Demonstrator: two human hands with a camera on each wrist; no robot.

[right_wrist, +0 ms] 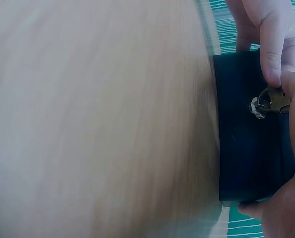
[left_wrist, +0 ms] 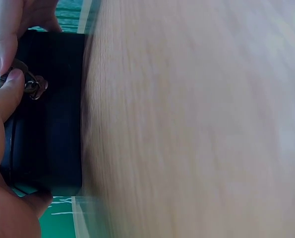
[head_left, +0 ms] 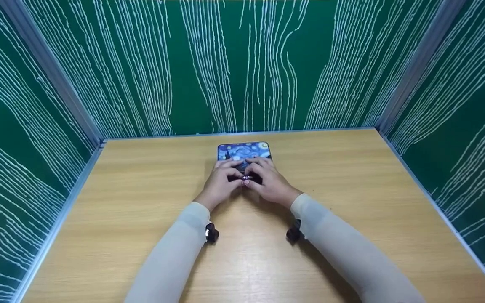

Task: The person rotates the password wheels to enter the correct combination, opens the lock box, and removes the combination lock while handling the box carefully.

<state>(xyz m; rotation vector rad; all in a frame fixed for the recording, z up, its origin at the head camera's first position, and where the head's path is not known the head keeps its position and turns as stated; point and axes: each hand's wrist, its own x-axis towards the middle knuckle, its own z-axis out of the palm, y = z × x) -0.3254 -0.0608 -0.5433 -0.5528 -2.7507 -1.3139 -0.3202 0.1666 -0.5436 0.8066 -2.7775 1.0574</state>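
A small box (head_left: pixel 246 149) with a swirling blue-and-yellow night-sky picture on its lid stands on the table. Its dark front (left_wrist: pixel 53 134) carries a small brass-coloured metal latch (right_wrist: pixel 276 101) with a wire loop hooked at a metal catch. My left hand (head_left: pixel 221 181) lies along the box's left side, its thumb and forefinger pinching the latch. From the right, my right hand (head_left: pixel 271 184) meets it, thumb and forefinger also at the latch. The other fingers of both hands rest about the lid and sides. The thumbs partly cover the latch.
The wooden table (head_left: pixel 251 256) extends around the box. Green panels with white wavy lines (head_left: pixel 251 63) rise behind it and on both sides, joined by grey corner posts (head_left: pixel 419 59). Dark wrist cameras (head_left: pixel 211 234) sit under both sleeves.
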